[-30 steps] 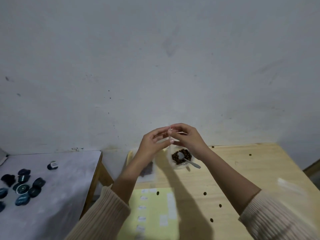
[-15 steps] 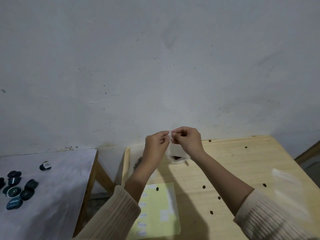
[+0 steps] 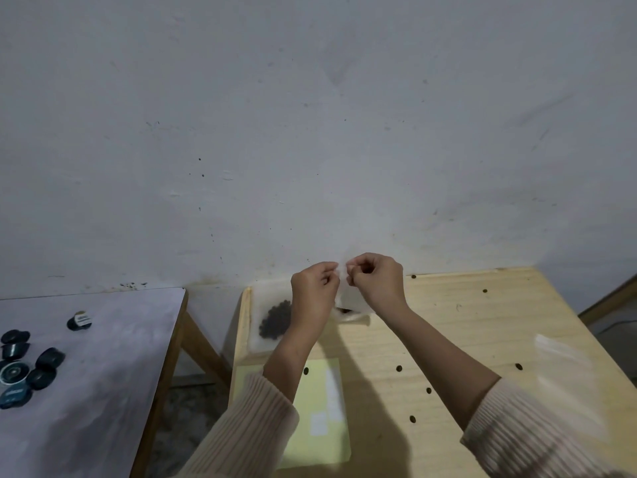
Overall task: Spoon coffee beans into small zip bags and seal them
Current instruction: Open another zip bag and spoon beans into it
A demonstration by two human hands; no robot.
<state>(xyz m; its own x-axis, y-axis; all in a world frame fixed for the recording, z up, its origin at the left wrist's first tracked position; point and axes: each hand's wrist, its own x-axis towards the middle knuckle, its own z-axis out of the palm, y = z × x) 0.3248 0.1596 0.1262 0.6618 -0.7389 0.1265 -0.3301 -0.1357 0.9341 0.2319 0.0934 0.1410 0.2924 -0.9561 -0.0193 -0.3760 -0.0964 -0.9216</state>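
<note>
From my station I see both hands raised over the back of the wooden table (image 3: 482, 322). The left hand (image 3: 315, 291) and the right hand (image 3: 375, 281) are almost touching. Each one pinches the top edge of a small zip bag (image 3: 350, 298) with curled fingers and thumb, so both grips are narrow and closed on the bag's mouth. The bag hangs clear in the air between them, just above a pale container (image 3: 355, 319) with something dark inside. The bag hides most of it.

I think the bag is held there on purpose: directly over the container, so any bean that falls does not go far. I believe the two pinches so close together serve to work the zip, but I cannot tell whether the mouth is being opened or pressed shut, or whether beans are already inside.

A filled bag (image 3: 272, 319) lies flat at the back left corner, near the left wrist and out of the working area. Loose beans (image 3: 398, 368) are scattered on the wood, which shows how easily they escape. A yellow sheet (image 3: 320, 408) with white labels lies under the left forearm, and empty bags (image 3: 558, 350) wait at the right edge within reach of the right hand.

Dark capsules (image 3: 34, 367) sit on the grey table (image 3: 120, 339) to the left; they seem to be no part of this job.
</note>
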